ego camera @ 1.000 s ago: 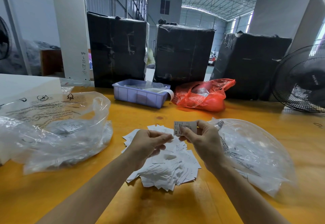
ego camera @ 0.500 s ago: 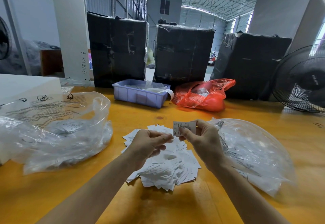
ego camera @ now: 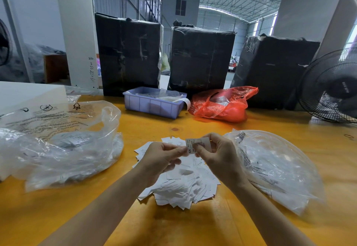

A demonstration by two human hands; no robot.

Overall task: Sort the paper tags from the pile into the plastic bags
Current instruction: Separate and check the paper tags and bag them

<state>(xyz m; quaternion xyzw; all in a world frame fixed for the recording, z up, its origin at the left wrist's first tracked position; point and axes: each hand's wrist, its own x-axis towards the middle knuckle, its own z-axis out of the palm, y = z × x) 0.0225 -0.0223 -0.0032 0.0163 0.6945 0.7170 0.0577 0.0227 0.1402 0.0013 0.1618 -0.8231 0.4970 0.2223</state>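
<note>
Across the yellow table point(ego camera: 193, 226) we see two clear plastic bags: the left bag point(ego camera: 63, 145), crumpled, its contents too blurred to read, and the right bag point(ego camera: 276, 164), with tags dimly showing through. Between them lies the pile of paper tags point(ego camera: 185, 185), partly hidden by our forearms. Above it our right hand point(ego camera: 218, 157) pinches one tag point(ego camera: 197, 144) marked XS, the finer print illegible; our left hand point(ego camera: 162, 158), fingers curled, touches its lower edge

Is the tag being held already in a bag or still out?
Out. The right hand pinches the tag above the pile, left hand touching its edge.
</note>
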